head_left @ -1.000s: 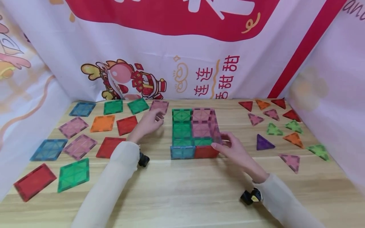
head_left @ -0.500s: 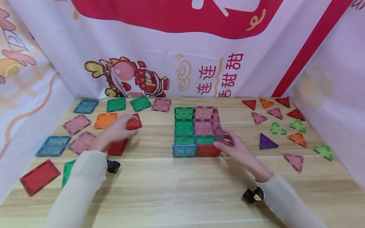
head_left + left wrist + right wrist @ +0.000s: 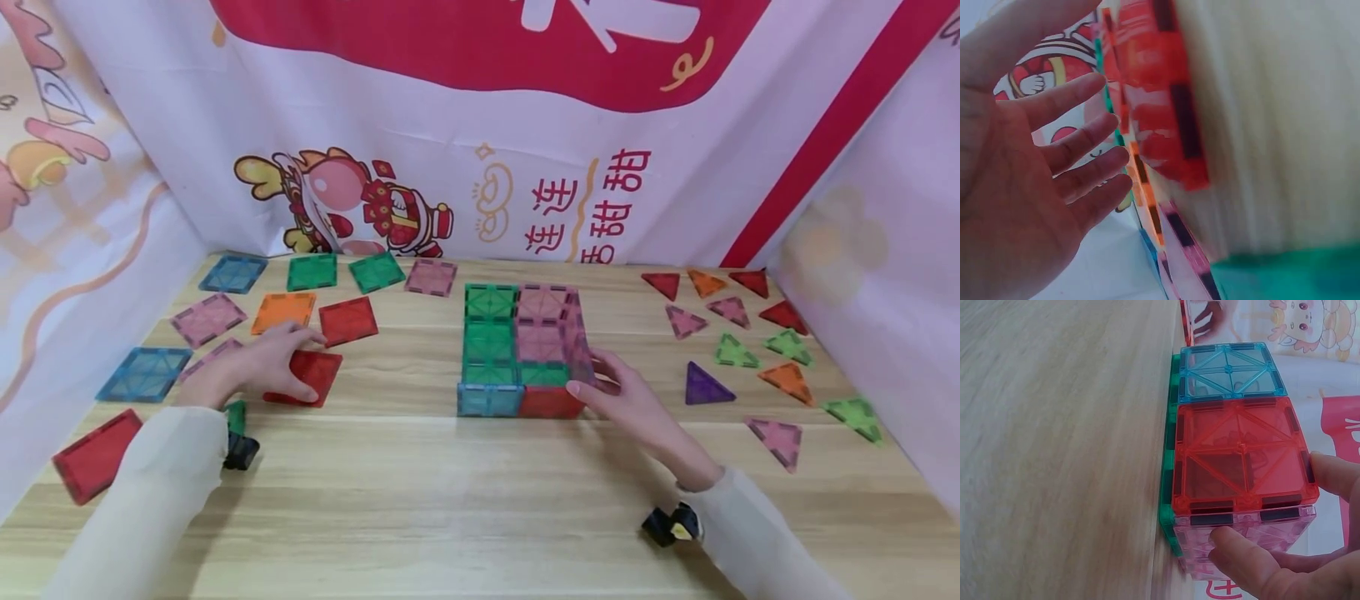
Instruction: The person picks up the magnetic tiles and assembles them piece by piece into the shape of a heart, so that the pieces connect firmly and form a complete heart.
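In the head view my left hand (image 3: 258,367) hovers at a red square magnetic tile (image 3: 324,377) on the table, thumb and fingers spread over it. Its fingers look relaxed in the left wrist view, with nothing in the palm. An open-topped box of magnetic tiles (image 3: 551,403) stands mid-table, with green, pink, blue and red pieces. My right hand (image 3: 637,412) holds its front right corner. In the right wrist view, one digit touches the upper edge of the red wall tile (image 3: 1241,450); another rests against the pink side wall (image 3: 1266,531).
Several square tiles lie flat on the left, among them an orange one (image 3: 285,312), another red one (image 3: 348,321) and a blue one (image 3: 145,375). Triangles, including a purple one (image 3: 707,386), lie on the right. A printed cloth (image 3: 420,117) hangs behind the wooden table (image 3: 450,508).
My left hand has moved left and toward me, from the far pink square past one red square to the nearer red one. My right hand stays at the box corner.
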Tool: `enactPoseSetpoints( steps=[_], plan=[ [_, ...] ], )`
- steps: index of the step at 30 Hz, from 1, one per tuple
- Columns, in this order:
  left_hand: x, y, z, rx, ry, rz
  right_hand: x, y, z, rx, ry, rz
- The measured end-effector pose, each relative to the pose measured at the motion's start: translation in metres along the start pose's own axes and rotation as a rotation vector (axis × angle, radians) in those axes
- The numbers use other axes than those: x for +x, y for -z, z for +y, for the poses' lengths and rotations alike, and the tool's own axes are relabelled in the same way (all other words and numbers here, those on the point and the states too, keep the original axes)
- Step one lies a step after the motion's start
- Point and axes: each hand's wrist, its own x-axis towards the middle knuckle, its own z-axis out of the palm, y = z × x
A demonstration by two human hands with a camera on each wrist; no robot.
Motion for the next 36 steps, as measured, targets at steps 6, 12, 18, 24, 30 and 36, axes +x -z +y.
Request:
enactPoseSetpoints(
  steps=[6, 12, 18, 24, 30, 36],
  plan=[
    [0.0, -0.006, -0.003, 0.026, 0.039, -0.049, 0.003, -0.001, 0.002, 0.015, -0.019, 0.007],
    [0.002, -0.01, 0.001, 0.063, 0.026, -0.037, 0.004, -0.001, 0.004, 0.008, -0.019, 0.006],
    [0.008, -0.014, 0.012, 0.108, -0.005, 0.017, 0.003, 0.0, 0.005, 0.011, -0.016, 0.01],
    [0.017, -0.019, 0.023, 0.149, -0.009, 0.037, 0.003, 0.0, 0.006, 0.002, 0.01, 0.007],
    [0.023, -0.018, 0.034, 0.159, -0.066, 0.054, 0.002, 0.001, 0.007, -0.002, 0.023, 0.004],
    [0.024, -0.015, 0.044, 0.183, -0.125, 0.098, 0.001, 0.003, 0.005, -0.012, 0.027, 0.001]
  ],
)
